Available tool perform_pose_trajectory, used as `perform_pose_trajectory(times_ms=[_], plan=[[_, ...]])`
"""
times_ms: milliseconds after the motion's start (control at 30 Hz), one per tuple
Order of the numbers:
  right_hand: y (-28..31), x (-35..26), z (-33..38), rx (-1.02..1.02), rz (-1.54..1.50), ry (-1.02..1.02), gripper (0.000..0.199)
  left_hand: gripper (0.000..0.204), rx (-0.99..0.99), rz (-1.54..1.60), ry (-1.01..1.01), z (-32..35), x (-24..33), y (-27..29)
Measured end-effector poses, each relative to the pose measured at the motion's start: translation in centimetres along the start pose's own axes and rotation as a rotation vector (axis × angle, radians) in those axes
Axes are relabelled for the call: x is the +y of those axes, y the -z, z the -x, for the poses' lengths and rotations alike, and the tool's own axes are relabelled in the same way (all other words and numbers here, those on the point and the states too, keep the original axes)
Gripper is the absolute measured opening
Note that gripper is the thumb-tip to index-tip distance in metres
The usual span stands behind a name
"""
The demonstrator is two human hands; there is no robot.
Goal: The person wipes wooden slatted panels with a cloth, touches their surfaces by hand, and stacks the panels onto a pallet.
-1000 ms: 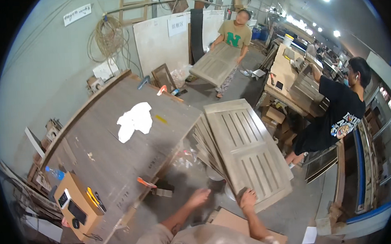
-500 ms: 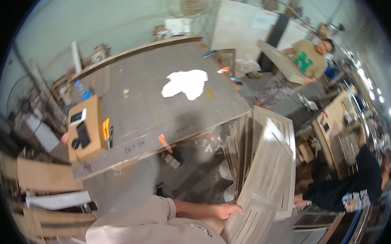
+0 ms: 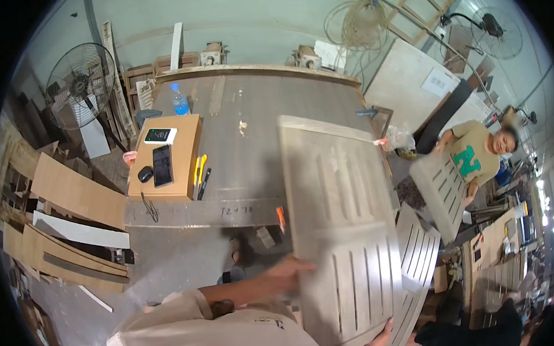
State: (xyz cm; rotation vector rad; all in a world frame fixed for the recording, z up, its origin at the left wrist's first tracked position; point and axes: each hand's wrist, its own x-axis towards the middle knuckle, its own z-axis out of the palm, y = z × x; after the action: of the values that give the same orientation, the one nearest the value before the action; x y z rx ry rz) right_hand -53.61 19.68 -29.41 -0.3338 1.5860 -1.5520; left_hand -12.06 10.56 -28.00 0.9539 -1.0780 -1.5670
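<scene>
Nearest to us, our left hand (image 3: 289,269) is closed on the near left edge of the grey slatted panel (image 3: 339,232), fingers wrapped over its rim, while our right hand (image 3: 379,338) grips the panel's lower edge from beneath; only the fingertips show there, so we cannot tell how firmly it clamps. The panel is off the ground and tilted, its far end lying over the right part of the workbench (image 3: 243,118), its near end hanging over the floor toward us. We judge the lift as under way but unfinished: the panel is not yet flat on the bench. Just beside it to the right, more slatted panels (image 3: 419,253) lean in a stack. Farther off on the bench sit a wooden box (image 3: 179,159) with phones, and a water bottle (image 3: 180,100). Beyond, another person (image 3: 473,156) holds a similar panel (image 3: 439,186).
</scene>
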Motion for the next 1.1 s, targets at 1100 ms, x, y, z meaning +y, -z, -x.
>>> perform_pose_trajectory(times_ms=[1100], plan=[[-65.6,3.4,-13.9,-0.232,1.584,0.947,0.083,0.076,0.907,-1.329,0.378,-15.9,5.1,37.4]])
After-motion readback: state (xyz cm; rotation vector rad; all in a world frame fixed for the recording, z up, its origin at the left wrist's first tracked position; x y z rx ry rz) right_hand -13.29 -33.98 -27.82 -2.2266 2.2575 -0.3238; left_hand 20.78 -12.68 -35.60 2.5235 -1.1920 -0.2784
